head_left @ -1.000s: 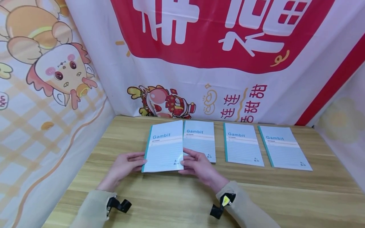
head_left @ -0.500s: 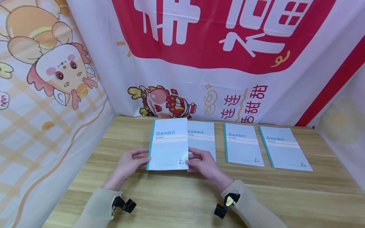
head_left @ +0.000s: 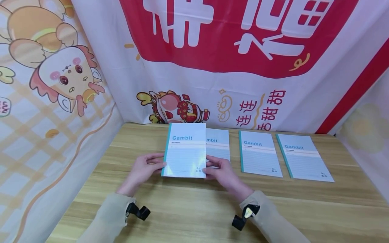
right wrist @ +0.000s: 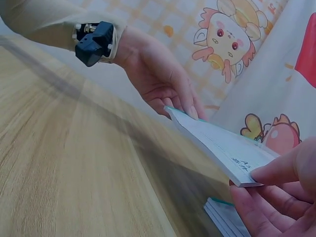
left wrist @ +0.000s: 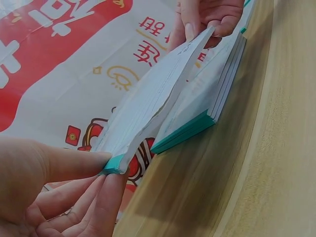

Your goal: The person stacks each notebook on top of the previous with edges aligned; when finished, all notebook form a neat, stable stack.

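A pale blue notebook [head_left: 184, 152] marked "Gambit" is held above the table between both hands. My left hand [head_left: 147, 167] pinches its green spine edge, thumb on top and fingers beneath. The opposite edge, near the lower corner, is pinched by my right hand [head_left: 221, 172]. Partly covered behind it, a stack of similar notebooks [head_left: 219, 145] lies on the table; the left wrist view shows several layers in that stack [left wrist: 217, 98]. In the left wrist view the held notebook [left wrist: 153, 94] is tilted and apart from the stack.
Two more places on the wooden table [head_left: 194, 216] bear matching notebooks, a middle one [head_left: 260, 153] and a far-right one [head_left: 305, 158]. A printed cloth [head_left: 188, 81] hangs behind the table, and another patterned cloth [head_left: 54, 135] stands at the left.
Both hands have moved the held notebook up and to the right in the head view. It has straightened and now covers more of the stack behind it.
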The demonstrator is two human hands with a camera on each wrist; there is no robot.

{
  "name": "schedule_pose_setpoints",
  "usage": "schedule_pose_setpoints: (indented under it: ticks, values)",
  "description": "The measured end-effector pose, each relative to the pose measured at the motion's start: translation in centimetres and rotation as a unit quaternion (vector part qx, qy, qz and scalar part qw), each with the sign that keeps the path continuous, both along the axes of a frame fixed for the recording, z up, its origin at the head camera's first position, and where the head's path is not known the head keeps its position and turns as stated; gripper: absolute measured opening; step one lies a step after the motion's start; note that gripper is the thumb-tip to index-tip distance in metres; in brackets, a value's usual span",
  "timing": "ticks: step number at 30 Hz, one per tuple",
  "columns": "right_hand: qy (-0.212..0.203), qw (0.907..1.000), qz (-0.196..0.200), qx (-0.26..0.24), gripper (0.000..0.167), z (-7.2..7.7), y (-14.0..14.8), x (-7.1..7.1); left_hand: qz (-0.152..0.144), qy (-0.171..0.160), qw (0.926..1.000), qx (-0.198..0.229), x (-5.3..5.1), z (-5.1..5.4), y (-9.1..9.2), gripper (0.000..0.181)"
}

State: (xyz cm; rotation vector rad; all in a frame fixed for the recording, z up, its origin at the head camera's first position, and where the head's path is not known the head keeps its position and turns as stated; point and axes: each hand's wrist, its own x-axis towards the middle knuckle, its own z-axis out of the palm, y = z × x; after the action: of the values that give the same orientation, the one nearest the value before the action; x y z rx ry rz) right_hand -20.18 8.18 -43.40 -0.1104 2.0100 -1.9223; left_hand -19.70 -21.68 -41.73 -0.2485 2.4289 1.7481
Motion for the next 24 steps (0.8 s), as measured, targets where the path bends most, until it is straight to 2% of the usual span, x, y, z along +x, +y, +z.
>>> schedule_pose_setpoints:
  ticks: [10, 17, 24]
  values:
    - [-0.002, 0.9991, -0.039, 0.015, 0.058, -0.5, 0.9, -0.4, -0.009, -0.004, 0.9997, 0.021, -1.0, -0.2, 1.3, 0.043]
    - [-0.007, 0.9977, -0.063, 0.025, 0.059, -0.7, 1.5, -0.4, -0.007, -0.009, 0.9999, 0.008, -1.5, -0.4, 2.1, 0.041]
    - [0.01, 0.9967, -0.069, 0.04, 0.057, -0.9, 2.3, -0.7, -0.01, -0.024, 0.9995, 0.02, -1.9, -0.3, 2.8, 0.041]
